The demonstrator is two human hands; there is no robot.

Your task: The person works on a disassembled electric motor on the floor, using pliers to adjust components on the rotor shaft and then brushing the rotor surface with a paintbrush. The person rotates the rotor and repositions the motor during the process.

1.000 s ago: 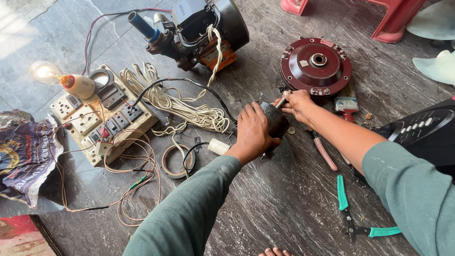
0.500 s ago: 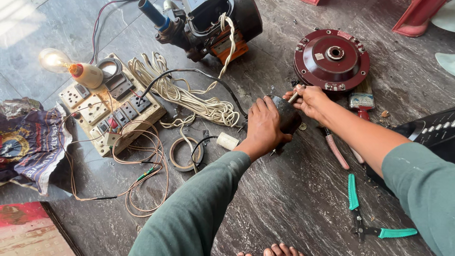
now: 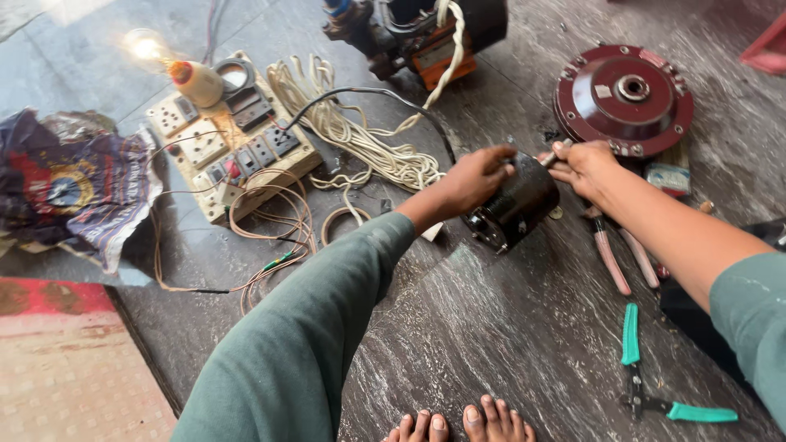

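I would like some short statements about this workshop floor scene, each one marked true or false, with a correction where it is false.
1. The left hand grips a black cylinder-shaped motor part. True.
2. The bulb on the switch board is dark. False: it glows.
3. The green-handled pliers are in the right hand. False: they lie on the floor.
4. A round dark red cover lies beyond the right hand. True.
5. Bare toes show at the bottom edge. True.
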